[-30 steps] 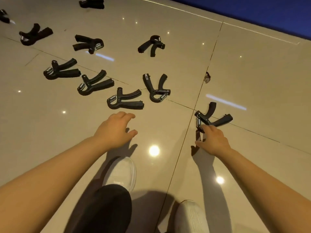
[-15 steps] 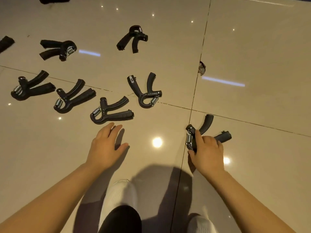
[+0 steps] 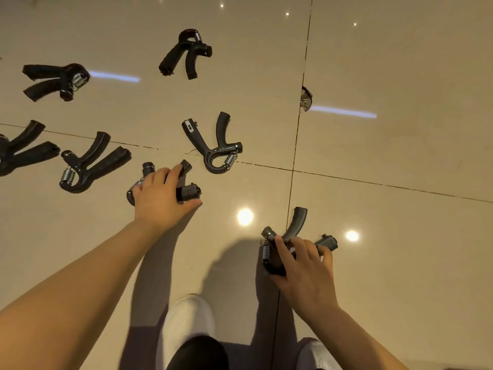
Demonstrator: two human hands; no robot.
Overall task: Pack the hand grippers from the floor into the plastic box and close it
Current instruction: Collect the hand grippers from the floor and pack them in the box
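black hand gripper [image 3: 8, 152] cut off left

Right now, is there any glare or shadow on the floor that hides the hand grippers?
Head view: round lamp glare and streaks on the glossy floor fall between grippers; the person's shadow lies near the feet; the only cover is each hand's own: left hand, right hand.

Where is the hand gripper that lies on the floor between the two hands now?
In the head view, that hand gripper lies centre-left on the floor tiles, across a grout line, just beyond the left hand.
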